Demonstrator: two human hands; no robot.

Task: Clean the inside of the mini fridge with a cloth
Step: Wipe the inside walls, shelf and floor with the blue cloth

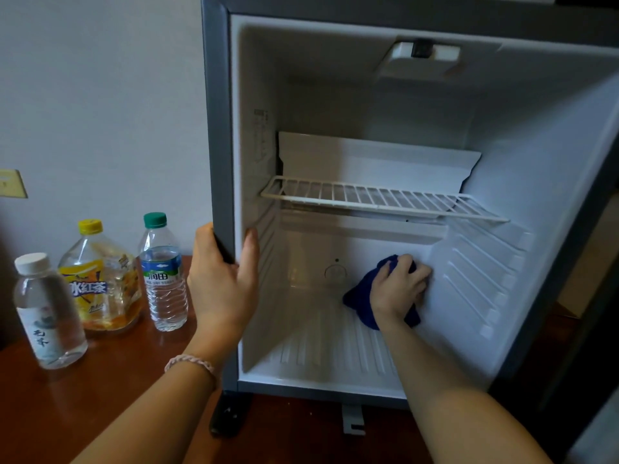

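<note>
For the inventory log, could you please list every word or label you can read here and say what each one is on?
"冰红茶": label of the yellow-capped bottle.
"润田": label of the green-capped bottle.
White-capped bottle: two handwritten-style characters, too blurred to read for certain.
Sticker on the fridge's inner left wall: print too small to read.
Smaller print on the bottle labels: unreadable.
</note>
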